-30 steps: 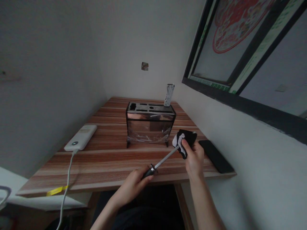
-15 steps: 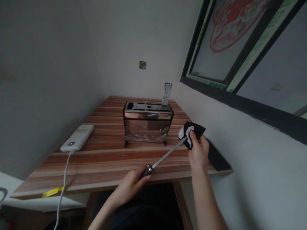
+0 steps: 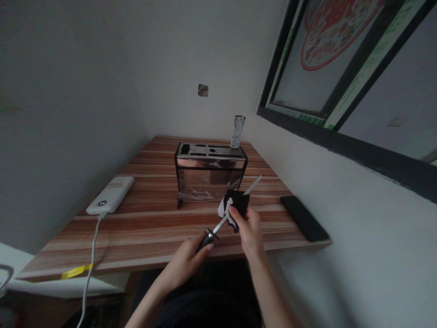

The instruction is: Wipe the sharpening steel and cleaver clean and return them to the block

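My left hand (image 3: 189, 257) is closed round the dark handle of a honing steel (image 3: 219, 225), whose rod slants up and away to the right. Wrapped over the middle of the rod is a black and white cloth (image 3: 239, 202), pinched in my right hand (image 3: 248, 225). The rod's tip pokes out beyond the cloth. Just behind them stands a knife block (image 3: 210, 182) with a shiny front, slots along its top and clear plastic film on it. A wrapped handle (image 3: 237, 132) sticks up from its right end.
On the wood-grain table (image 3: 146, 237), a white power bank (image 3: 111, 196) with a cable (image 3: 91, 255) lies left and a black phone (image 3: 305, 218) right. Yellow tape (image 3: 73, 272) is at the front edge. Walls close in the sides; a dark-framed window (image 3: 341, 68) is at the right.
My right hand has slid the cloth down the rod from the tip towards the handle, baring the tip. The phone now shows fully. My left hand has barely moved.
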A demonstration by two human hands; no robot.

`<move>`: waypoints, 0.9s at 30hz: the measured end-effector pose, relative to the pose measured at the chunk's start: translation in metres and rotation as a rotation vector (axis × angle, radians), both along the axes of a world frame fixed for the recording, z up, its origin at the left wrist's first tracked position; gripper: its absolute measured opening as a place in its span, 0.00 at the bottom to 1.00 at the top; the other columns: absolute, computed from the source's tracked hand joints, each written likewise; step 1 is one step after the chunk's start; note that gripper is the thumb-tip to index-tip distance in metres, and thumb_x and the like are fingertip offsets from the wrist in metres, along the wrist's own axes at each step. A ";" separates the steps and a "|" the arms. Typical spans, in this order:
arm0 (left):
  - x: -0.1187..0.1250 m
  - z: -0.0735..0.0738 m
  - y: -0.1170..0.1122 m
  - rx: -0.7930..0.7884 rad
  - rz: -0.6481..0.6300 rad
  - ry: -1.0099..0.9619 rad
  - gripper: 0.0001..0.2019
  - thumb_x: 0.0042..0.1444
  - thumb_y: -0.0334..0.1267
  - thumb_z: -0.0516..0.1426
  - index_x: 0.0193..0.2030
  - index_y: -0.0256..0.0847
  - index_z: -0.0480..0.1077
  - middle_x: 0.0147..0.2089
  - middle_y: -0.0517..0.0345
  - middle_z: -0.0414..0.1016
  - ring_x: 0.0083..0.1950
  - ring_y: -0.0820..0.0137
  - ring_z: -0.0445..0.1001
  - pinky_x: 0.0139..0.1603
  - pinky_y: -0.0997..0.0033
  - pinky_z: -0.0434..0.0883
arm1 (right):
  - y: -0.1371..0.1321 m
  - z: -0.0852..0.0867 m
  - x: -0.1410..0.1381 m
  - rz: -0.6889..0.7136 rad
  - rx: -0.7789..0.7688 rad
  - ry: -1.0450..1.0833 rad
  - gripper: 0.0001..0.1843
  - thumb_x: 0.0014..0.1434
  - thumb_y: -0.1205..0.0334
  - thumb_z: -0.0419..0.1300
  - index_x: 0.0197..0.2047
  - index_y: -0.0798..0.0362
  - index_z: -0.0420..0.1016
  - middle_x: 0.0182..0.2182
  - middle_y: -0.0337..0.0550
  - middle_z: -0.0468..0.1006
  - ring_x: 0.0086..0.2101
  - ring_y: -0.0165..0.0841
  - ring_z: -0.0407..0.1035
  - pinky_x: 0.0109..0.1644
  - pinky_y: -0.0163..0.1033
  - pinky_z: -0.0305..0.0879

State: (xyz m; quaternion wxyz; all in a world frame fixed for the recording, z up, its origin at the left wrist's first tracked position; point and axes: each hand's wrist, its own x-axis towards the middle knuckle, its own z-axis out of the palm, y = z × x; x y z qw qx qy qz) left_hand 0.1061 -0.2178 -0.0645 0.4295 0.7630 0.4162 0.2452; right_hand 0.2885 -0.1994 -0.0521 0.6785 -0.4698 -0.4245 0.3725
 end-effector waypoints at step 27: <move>0.001 0.001 0.002 -0.026 -0.009 -0.055 0.19 0.61 0.46 0.48 0.49 0.35 0.69 0.28 0.57 0.73 0.31 0.68 0.70 0.29 0.77 0.65 | -0.017 -0.013 -0.021 0.120 -0.112 -0.027 0.19 0.46 0.54 0.68 0.40 0.54 0.75 0.35 0.46 0.80 0.36 0.37 0.73 0.41 0.39 0.69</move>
